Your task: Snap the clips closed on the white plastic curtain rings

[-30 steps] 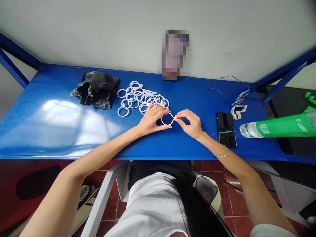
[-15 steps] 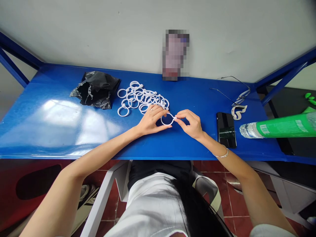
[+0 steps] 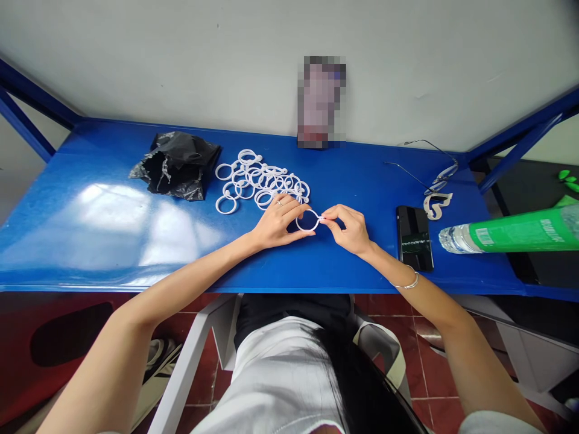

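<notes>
Between my two hands is a white curtain ring point(image 3: 307, 229), held just above the blue table point(image 3: 357, 259). My left hand point(image 3: 279, 222) curves round the ring's left side, thumb at its lower edge and fingers at its upper edge. With thumb and forefinger, my right hand point(image 3: 349, 228) pinches the small eyelet end at the ring's right side. Just beyond my left hand lies a loose pile of white curtain rings point(image 3: 257, 179), several of them overlapping. My left fingers partly hide the pile's near edge.
A crumpled black plastic bag point(image 3: 181, 166) lies left of the pile. On the right are a black phone point(image 3: 415, 238), eyeglasses point(image 3: 441, 176), a white cut-out piece point(image 3: 436, 206) and a green-labelled bottle point(image 3: 520, 231). A blurred upright object point(image 3: 320, 102) leans on the wall.
Almost nothing differs. Both hands keep the same hold on the ring, with only a very slight shift of the fingers.
</notes>
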